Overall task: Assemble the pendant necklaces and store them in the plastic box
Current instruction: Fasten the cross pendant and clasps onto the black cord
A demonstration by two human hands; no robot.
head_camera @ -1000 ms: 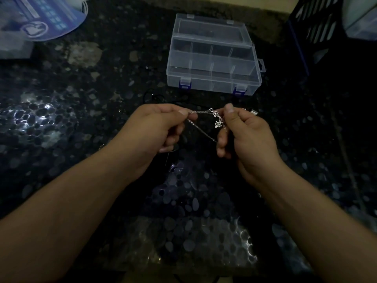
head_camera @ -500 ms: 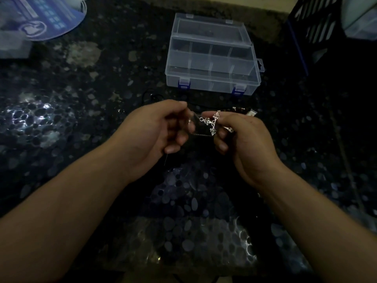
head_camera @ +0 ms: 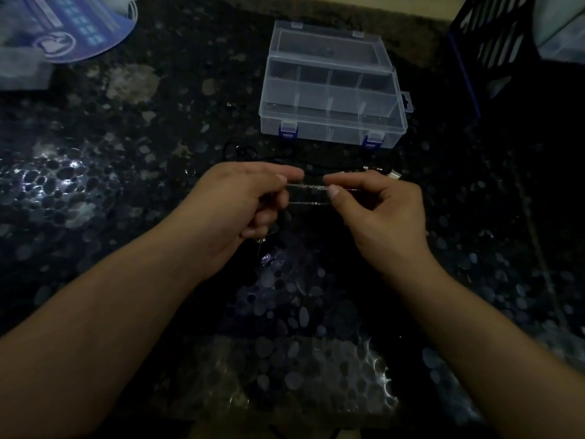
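- Since the frame before, the pendant no longer shows between the hands; two thin runs of chain (head_camera: pixel 308 186) now stretch across the gap, hands a bit wider apart.
- Left hand (head_camera: pixel 240 204), centre of frame, pinches one chain end w/ thumb & forefinger, other fingers curled.
- Right hand (head_camera: pixel 376 210) pinches the other end the same way.
- Plastic box (head_camera: pixel 332 87) sits open in the upper centre, beyond both hands, apart from the chain.
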